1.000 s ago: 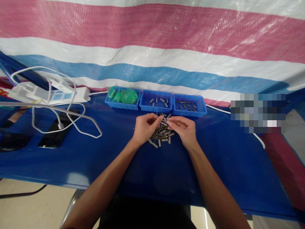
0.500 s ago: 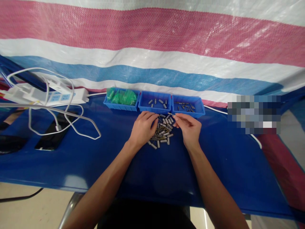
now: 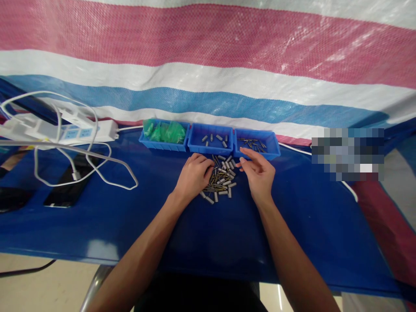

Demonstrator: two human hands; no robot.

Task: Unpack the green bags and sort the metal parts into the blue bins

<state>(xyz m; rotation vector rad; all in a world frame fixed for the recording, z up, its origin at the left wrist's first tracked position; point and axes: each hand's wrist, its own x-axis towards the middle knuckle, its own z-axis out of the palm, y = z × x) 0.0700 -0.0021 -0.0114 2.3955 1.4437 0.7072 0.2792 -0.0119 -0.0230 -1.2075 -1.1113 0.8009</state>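
A heap of small grey metal cylinders and thin brass-toned pins [image 3: 221,177] lies on the blue table between my hands. At the heap's left edge, my left hand [image 3: 195,174] has its fingers curled and drawn together; its fingertips are partly hidden, and I cannot make out what they hold. My right hand [image 3: 258,173] is on the right side of the heap, just in front of the right blue bin [image 3: 273,151]. Its thumb and forefinger are apart with nothing between them. Thin dark pins lie in that bin. The middle blue bin [image 3: 211,151] contains several grey cylinders.
Green plastic bags [image 3: 167,132] fill the left blue bin [image 3: 156,146]. A white power strip [image 3: 108,131] with looping cables and a dark phone [image 3: 63,186] occupy the table's left. A striped tarp [image 3: 208,78] hangs behind. A blurred-out object [image 3: 347,151] is at the right.
My right thumb and forefinger, pinched around a small piece before, have come apart and let it go. My left hand has barely moved. The view has shifted slightly.
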